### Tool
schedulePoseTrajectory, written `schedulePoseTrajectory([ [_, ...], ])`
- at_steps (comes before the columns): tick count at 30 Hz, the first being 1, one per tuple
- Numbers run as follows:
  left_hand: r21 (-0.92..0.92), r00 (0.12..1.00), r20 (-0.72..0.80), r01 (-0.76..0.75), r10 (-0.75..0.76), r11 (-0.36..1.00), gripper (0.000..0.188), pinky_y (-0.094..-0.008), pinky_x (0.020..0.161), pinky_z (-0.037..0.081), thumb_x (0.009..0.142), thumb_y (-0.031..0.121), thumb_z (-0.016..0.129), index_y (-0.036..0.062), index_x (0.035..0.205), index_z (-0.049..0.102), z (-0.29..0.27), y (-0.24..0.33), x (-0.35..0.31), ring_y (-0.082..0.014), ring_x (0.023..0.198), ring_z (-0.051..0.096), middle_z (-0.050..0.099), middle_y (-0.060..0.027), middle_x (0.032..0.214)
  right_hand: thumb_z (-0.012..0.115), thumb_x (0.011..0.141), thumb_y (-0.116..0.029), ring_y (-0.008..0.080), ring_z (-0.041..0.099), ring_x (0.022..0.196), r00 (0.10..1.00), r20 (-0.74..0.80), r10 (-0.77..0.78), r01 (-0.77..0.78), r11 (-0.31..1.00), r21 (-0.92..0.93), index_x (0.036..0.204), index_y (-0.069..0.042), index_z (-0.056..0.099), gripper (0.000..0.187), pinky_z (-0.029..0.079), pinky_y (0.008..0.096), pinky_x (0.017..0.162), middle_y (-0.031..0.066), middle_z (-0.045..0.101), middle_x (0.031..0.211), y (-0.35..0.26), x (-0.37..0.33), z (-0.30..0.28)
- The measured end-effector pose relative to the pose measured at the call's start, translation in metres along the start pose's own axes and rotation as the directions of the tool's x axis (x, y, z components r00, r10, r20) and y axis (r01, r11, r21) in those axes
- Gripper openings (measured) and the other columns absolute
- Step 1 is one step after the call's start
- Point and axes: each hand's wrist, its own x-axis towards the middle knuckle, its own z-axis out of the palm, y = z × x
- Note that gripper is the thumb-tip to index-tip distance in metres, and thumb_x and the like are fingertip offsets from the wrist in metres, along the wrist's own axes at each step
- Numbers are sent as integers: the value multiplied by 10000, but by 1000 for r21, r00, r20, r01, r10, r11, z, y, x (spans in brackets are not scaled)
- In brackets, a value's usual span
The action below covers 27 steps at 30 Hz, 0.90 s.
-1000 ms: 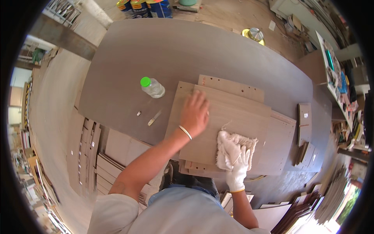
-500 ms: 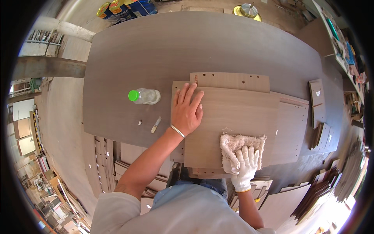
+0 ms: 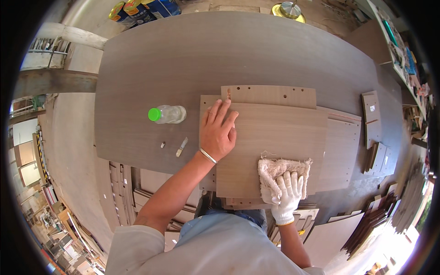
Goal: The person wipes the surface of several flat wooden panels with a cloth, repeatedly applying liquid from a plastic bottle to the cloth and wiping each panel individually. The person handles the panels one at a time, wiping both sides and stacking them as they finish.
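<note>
Fingers stretched out, my bare left hand (image 3: 219,133) lies flat near the left edge of the top wood-grain board (image 3: 270,133); a metal bangle circles its wrist. In a white knit glove, my right hand (image 3: 288,195) presses a folded, fluffy pinkish-white rag (image 3: 280,170) onto the board's near right part. The gloved fingers lie close together over the cloth, and their undersides are hidden. Beneath the top board are other panels, including one with drilled holes (image 3: 268,94) that sticks out at the far side.
Left of the panels lie a clear bottle with a green cap (image 3: 169,114), a small knife-like tool (image 3: 182,147) and a tiny piece (image 3: 162,145). Small panels (image 3: 371,120) sit at the table's right. Cans (image 3: 140,11) stand beyond the far edge; stacked boards (image 3: 373,224) lean at the near right.
</note>
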Motion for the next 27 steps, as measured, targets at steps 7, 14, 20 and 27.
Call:
schedulePoseTrajectory([
  [7, -341, 864, -286, 311, -414, 887, 186, -533, 1050, 458, 863, -7, 718, 69, 1000, 617, -12, -11, -33, -381, 1249, 601, 663, -184, 1349, 571, 931, -305, 502, 490, 1421, 992, 114, 46, -45, 999, -8, 1274, -9, 692, 470, 279, 646, 1264, 210, 627, 1425, -4, 28, -21],
  [14, -203, 875, 116, 485, -471, 851, 281, -502, 1016, 490, 897, 12, 702, -5, 1177, 699, -73, -7, -152, -398, 1147, 653, 691, -203, 1323, 519, 1068, -279, 490, 415, 1525, 993, -77, 89, -90, 996, -16, 1409, -25, 676, 454, 251, 547, 1315, 232, 548, 1586, 48, 117, 9],
  [20, -395, 959, 277, 55, 62, 917, 589, -531, 1253, 367, 943, 136, 658, -27, 1503, 577, -60, 112, -171, -411, 1423, 556, 643, -220, 1471, 596, 1024, -165, 493, 419, 1520, 959, -52, -277, 268, 953, -138, 1451, -148, 677, 435, 292, 523, 1301, 265, 545, 1576, 7, 201, 52],
  [27, -187, 904, 423, 15, 67, 982, 633, -459, 1329, 235, 1085, 309, 463, 41, 1653, 383, 14, 157, -175, -302, 1638, 275, 317, -171, 1750, 666, 818, -192, 313, 489, 1454, 179, 667, -723, 727, 554, 406, 1393, -92, 656, 583, 365, 437, 1241, 101, 593, 1512, -139, 145, 22],
])
